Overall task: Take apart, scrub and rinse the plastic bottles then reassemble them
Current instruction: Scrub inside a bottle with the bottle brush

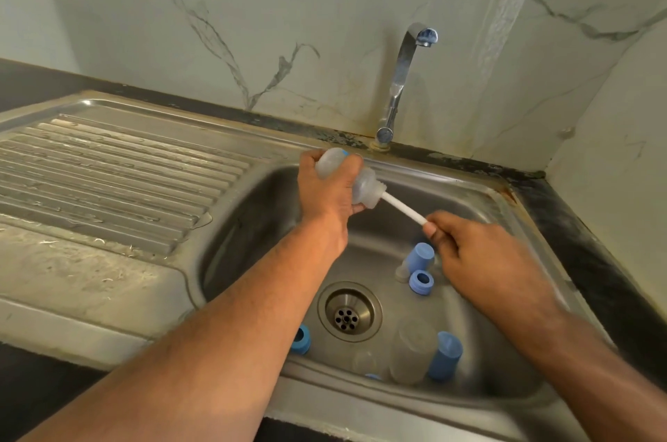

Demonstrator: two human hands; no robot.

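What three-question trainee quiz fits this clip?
1. True or false: the left hand grips a bottle over the sink.
2. The right hand pinches: A) a cap, B) a brush handle, C) the tap.
3. Fill in: the handle enters the bottle's ____.

Key: 1 true; 2 B; 3 mouth.

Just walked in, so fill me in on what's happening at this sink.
A person is scrubbing a plastic bottle over the sink. The left hand grips the bottle, and the right hand pinches a white brush handle pushed into its neck. Blue caps and another clear bottle lie in the basin. No water comes from the tap.
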